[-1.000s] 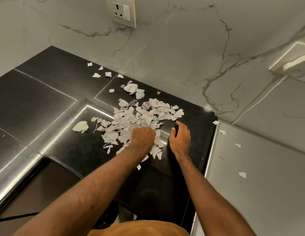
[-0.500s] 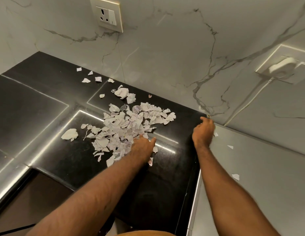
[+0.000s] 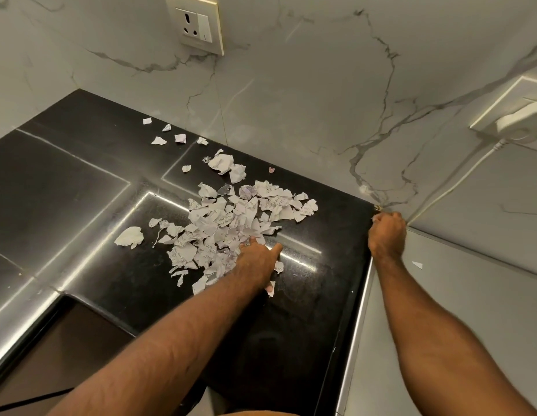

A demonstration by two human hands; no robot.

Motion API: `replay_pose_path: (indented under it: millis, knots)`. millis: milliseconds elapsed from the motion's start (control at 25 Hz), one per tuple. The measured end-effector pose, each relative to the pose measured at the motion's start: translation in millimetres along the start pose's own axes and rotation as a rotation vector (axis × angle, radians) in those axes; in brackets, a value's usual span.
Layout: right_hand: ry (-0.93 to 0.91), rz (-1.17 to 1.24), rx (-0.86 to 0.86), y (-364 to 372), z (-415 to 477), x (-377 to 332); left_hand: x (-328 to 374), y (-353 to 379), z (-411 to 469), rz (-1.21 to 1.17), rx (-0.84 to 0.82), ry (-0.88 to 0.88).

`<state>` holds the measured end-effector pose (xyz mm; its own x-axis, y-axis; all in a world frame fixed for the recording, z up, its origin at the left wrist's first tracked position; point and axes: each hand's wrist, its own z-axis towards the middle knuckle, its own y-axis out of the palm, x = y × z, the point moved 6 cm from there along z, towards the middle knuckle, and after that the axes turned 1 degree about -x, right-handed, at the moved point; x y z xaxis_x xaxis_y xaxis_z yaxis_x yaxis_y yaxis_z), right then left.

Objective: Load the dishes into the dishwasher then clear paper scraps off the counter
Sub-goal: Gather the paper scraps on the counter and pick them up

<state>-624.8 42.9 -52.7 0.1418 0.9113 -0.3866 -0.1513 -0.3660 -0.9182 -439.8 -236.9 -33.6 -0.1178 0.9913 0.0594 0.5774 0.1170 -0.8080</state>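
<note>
A heap of torn printed paper scraps (image 3: 231,217) lies on the black stone counter (image 3: 81,190) near the marble wall. My left hand (image 3: 256,261) rests flat on the near edge of the heap, fingers straight, thumb pointing right. My right hand (image 3: 387,235) is at the counter's far right corner, where it meets the wall. Its fingers are curled, and a small white scrap (image 3: 374,219) shows at their tips. A few separate scraps (image 3: 165,136) lie farther back, and a bigger one (image 3: 130,237) sits left of the heap.
A grey surface (image 3: 471,310) adjoins the counter on the right, with one small scrap (image 3: 417,264) on it. A wall socket (image 3: 198,25) is above the counter. A white plug (image 3: 519,121) with a cable hangs on the right wall. A dark recess (image 3: 66,340) opens at front left.
My right hand left the heap and moved right to the counter's far corner, where its fingers curled. My left hand stayed on the heap and flattened out.
</note>
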Motion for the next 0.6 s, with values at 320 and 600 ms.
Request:
replay_pose_path:
  millis: [320,600]
  knots:
    - [-0.176,0.545,-0.181,28,-100,-89,-4,5,-2,-0.038,0.031,0.008]
    - [-0.207,0.328,-0.317,69,-94,-131,-13,3,-24,0.065,0.217,0.078]
